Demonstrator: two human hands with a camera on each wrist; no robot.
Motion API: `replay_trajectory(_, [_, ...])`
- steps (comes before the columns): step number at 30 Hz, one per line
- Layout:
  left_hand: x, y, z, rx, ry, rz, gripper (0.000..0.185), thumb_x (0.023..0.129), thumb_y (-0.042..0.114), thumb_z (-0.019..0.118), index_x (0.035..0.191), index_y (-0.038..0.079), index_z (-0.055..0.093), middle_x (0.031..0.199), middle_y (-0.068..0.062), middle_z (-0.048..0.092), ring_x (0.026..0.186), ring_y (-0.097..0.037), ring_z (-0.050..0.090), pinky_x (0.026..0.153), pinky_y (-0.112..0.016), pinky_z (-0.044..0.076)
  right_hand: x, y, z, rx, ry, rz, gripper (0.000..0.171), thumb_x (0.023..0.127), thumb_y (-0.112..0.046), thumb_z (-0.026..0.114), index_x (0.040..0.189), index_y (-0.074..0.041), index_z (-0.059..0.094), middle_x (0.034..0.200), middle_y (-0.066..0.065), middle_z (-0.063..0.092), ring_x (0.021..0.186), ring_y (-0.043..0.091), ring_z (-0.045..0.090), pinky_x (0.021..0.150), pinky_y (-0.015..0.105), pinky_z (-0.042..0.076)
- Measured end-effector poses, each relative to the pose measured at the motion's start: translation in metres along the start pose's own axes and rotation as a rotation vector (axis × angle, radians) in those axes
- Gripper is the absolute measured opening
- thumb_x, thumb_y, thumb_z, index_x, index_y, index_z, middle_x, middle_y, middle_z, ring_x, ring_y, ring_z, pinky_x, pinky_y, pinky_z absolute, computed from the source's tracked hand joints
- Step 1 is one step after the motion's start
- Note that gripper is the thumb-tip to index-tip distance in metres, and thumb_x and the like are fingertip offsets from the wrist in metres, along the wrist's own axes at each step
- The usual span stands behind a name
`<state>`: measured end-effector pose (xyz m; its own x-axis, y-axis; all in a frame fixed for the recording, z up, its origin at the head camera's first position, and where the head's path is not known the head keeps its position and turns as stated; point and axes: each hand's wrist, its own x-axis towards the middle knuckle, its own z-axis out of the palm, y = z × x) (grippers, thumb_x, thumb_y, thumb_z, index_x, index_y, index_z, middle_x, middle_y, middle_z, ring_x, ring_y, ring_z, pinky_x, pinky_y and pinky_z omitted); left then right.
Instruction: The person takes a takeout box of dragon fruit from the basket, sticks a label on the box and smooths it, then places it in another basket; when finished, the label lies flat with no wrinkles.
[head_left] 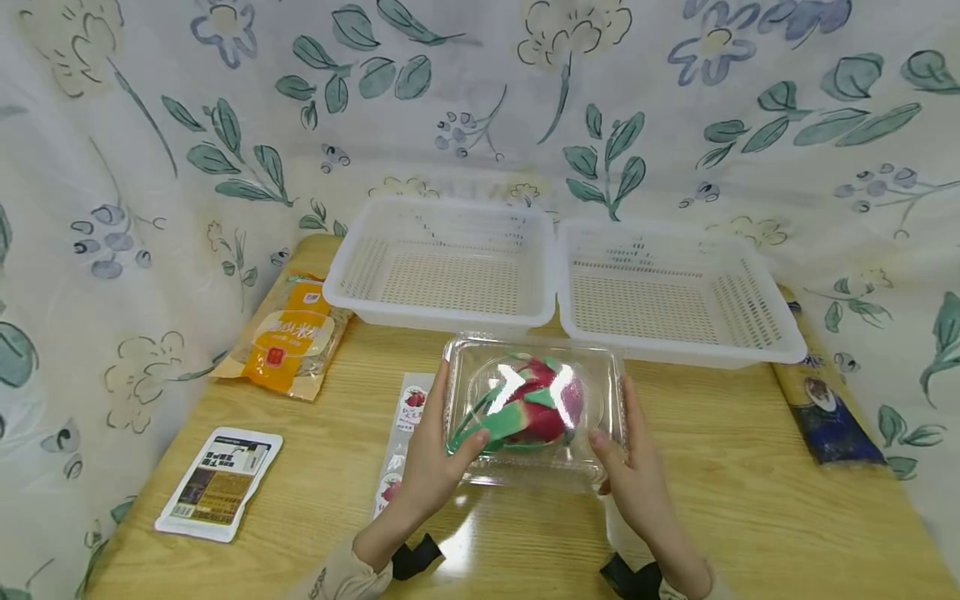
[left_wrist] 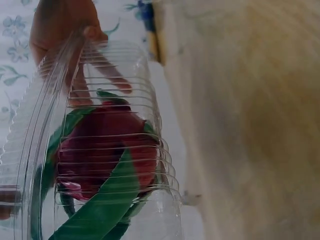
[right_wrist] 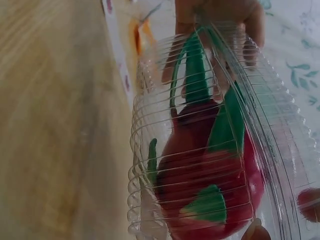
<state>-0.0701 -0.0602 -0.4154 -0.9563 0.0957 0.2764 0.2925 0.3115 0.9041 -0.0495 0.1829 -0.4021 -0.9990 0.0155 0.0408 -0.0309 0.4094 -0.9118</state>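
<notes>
Both hands hold a clear plastic clamshell box (head_left: pixel 474 357) with a red dragon fruit (head_left: pixel 551 417) inside, its scales green. At the box's left side is the left hand (head_left: pixel 429 468), thumb on top and fingers along the side. The right hand (head_left: pixel 636 468) grips the opposite side in the same way, its thumb near the front corner. The box is lifted above the table, and its lid and base edges lie together in the wrist views. A sheet of dragon fruit stickers (head_left: pixel 397 433) lies partly hidden behind the left hand.
Two white perforated baskets (head_left: pixel 442 315) (head_left: pixel 675 350) stand side by side at the back. An orange-labelled food bag (head_left: pixel 288 337) and a white flat packet (head_left: pixel 220 483) lie on the left. A dark blue and gold bag (head_left: pixel 828 408) lies at the right edge. A floral curtain (head_left: pixel 480 100) surrounds the wooden table (head_left: pixel 735 467).
</notes>
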Motion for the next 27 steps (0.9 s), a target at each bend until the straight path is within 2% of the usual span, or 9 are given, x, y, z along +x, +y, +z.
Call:
replay_trajectory(2, [-0.004, -0.005, 0.0, 0.004, -0.01, -0.037, 0.089, 0.088, 0.025, 0.066, 0.156, 0.008, 0.011, 0.161, -0.018, 0.016, 0.145, -0.045, 0.019, 0.11, -0.07, 0.02, -0.002, 0.006, 0.004, -0.004, -0.013, 0.023, 0.075, 0.101, -0.02, 0.05, 0.157, -0.026, 0.002, 0.164, 0.016, 0.006, 0.065, 0.016, 0.052, 0.044, 0.027, 0.05])
replay_trajectory(7, [-0.008, -0.015, 0.002, 0.008, -0.021, -0.069, 0.089, 0.089, 0.028, 0.066, 0.155, 0.005, 0.012, 0.16, -0.022, 0.016, 0.144, -0.048, 0.019, 0.109, -0.07, 0.02, -0.003, 0.011, 0.009, 0.016, -0.04, 0.053, 0.076, 0.101, -0.022, 0.05, 0.157, -0.021, -0.001, 0.163, 0.018, 0.003, 0.057, 0.012, 0.046, 0.044, 0.025, 0.047])
replay_trajectory(13, [-0.007, -0.023, 0.006, -0.003, -0.034, -0.111, 0.09, 0.088, 0.031, 0.068, 0.156, 0.008, 0.014, 0.16, -0.023, 0.018, 0.142, -0.05, 0.024, 0.108, -0.071, 0.023, -0.004, 0.013, 0.008, 0.022, -0.04, 0.087, 0.076, 0.101, -0.023, 0.051, 0.157, -0.023, -0.001, 0.163, 0.018, 0.004, 0.056, 0.011, 0.044, 0.045, 0.025, 0.047])
replay_trajectory(18, [-0.007, -0.026, 0.009, -0.021, -0.052, -0.152, 0.09, 0.087, 0.03, 0.068, 0.155, 0.007, 0.014, 0.16, -0.023, 0.017, 0.143, -0.05, 0.021, 0.109, -0.071, 0.021, -0.005, 0.017, 0.008, 0.023, -0.034, 0.116, 0.076, 0.101, -0.023, 0.051, 0.157, -0.023, 0.0, 0.163, 0.018, 0.006, 0.059, 0.011, 0.045, 0.045, 0.024, 0.047])
replay_trajectory(27, [-0.006, -0.031, 0.014, -0.036, -0.056, -0.157, 0.087, 0.088, 0.026, 0.067, 0.155, 0.005, 0.015, 0.159, -0.025, 0.019, 0.143, -0.051, 0.021, 0.11, -0.071, 0.02, -0.005, 0.025, 0.01, 0.039, -0.023, 0.117, 0.075, 0.101, -0.022, 0.05, 0.157, -0.024, 0.001, 0.162, 0.02, 0.008, 0.053, 0.008, 0.042, 0.044, 0.024, 0.045])
